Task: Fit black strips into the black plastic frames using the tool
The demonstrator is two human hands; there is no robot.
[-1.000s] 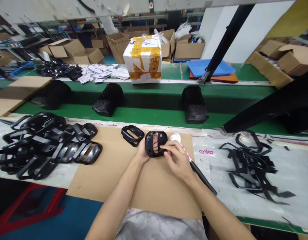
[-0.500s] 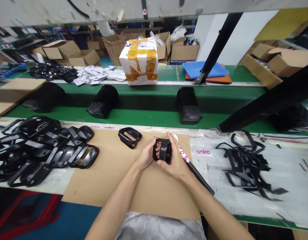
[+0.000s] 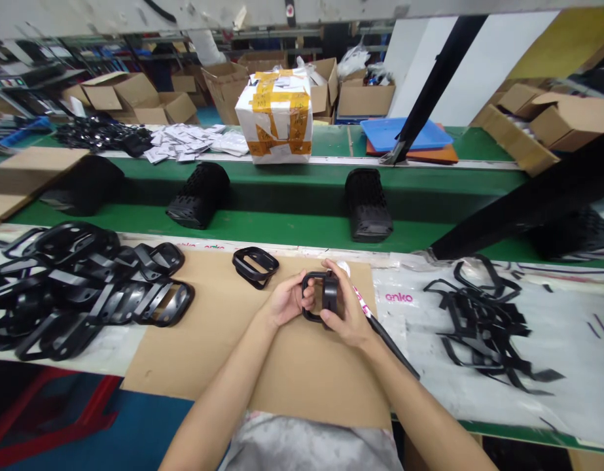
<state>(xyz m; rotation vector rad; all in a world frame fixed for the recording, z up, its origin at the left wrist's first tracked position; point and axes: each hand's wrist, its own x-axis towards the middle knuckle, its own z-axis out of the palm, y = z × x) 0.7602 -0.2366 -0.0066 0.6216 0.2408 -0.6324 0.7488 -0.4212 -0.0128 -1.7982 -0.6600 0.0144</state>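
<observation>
Above the cardboard sheet (image 3: 203, 347), a black plastic frame (image 3: 330, 296) is held on edge between my two hands. My left hand (image 3: 286, 301) has its fingers curled round the thin rounded loop on the frame's left side. My right hand (image 3: 349, 311) grips the broader right side, thumb in front and fingers over the top. Whether the loop is a separate piece cannot be made out. Another black frame (image 3: 255, 265) lies on the cardboard, to the left of and beyond my hands. Beside my right hand is a black rod with a white-and-pink wrapped end (image 3: 390, 343).
Black frames (image 3: 86, 288) are heaped at left, thin black strips (image 3: 488, 320) at right. Black perforated housings (image 3: 368, 206) sit on the green conveyor (image 3: 282, 226). A dark slanted post (image 3: 517, 196) rises at right. Behind stand a taped white box (image 3: 275, 118) and a blue tray (image 3: 404, 134).
The held frame has turned a little and shifted slightly right. My left hand has moved slightly, and the thin loop now shows more clearly on its side. The other frame stays put.
</observation>
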